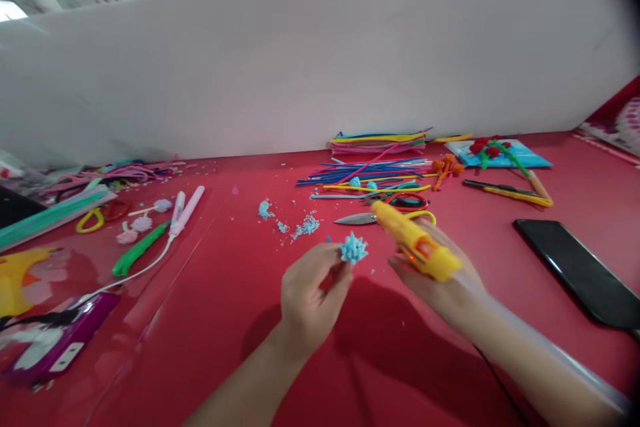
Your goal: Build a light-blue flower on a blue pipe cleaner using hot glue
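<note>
Head view: the left hand [310, 293] pinches a small blue fuzzy pipe-cleaner flower [353, 248] between thumb and fingertips, above the middle of the red tabletop [225, 320]. The right hand [440, 287] is closed around one yellow plastic glue gun [417, 242], its nozzle pointing to ten o'clock, just right of the flower. One pair of steel scissors [357, 218] lies at eleven o'clock from the gun, which partly hides the handles. Beyond, at twelve o'clock, lies one heap of coloured pipe cleaners [375, 170]. Blue fluff scraps [303, 225] lie at twelve o'clock from the left hand. One flat black phone [575, 270] lies at three o'clock, and one green-handled cutter [137, 250] at nine.
</note>
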`<control>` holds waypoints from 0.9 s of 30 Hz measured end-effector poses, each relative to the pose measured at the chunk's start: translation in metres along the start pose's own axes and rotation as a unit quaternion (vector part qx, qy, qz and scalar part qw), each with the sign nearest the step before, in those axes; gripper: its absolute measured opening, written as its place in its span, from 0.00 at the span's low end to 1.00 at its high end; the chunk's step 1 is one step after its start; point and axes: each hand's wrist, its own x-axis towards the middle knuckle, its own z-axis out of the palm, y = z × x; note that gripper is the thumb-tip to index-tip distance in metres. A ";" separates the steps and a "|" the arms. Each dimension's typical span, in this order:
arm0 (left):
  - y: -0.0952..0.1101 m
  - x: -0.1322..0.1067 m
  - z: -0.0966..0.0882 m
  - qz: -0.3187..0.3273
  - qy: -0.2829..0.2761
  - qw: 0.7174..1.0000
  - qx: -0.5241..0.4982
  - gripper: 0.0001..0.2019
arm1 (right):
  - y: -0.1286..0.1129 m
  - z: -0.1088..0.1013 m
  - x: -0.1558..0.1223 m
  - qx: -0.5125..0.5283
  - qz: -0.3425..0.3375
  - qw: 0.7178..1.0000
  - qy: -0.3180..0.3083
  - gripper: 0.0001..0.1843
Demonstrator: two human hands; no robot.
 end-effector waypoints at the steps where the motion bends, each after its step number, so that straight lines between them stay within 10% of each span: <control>1: -0.002 0.001 -0.002 0.026 0.014 0.999 0.022 0.08 | 0.005 0.003 0.002 -0.045 -0.019 0.998 -0.026 0.08; 9: -0.006 0.005 -0.004 0.082 -0.026 0.996 0.005 0.14 | 0.015 0.022 -0.006 -0.082 -0.073 0.973 -0.201 0.17; 17: 0.019 0.016 0.014 -0.021 -0.015 0.998 -0.063 0.06 | -0.010 -0.006 0.011 0.158 -0.058 0.976 -0.139 0.15; 27: 0.036 0.031 0.026 -0.293 -0.077 0.912 -0.276 0.07 | -0.006 -0.005 0.004 -0.003 -0.163 0.986 -0.048 0.15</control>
